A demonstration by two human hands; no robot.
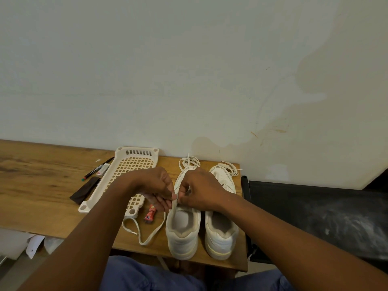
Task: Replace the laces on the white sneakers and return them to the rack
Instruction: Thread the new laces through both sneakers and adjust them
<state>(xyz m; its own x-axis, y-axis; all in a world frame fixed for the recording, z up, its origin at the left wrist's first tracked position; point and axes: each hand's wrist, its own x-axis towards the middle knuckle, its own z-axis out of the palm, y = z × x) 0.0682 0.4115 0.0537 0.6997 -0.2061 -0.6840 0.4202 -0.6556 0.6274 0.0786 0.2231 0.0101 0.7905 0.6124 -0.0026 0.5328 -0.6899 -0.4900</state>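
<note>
Two white sneakers stand side by side on the wooden table, heels toward me: the left sneaker and the right sneaker. My left hand and my right hand meet over the left sneaker's tongue, both pinching a white lace at its eyelets. That lace trails off to the left in a loop on the table. Two bundles of loose laces lie beyond the toes, one behind the left sneaker and one behind the right.
A cream plastic lattice rack lies flat left of the sneakers. A small red tube sits beside it. Markers and a dark strip lie further left. A black chair stands right of the table. The wall is close behind.
</note>
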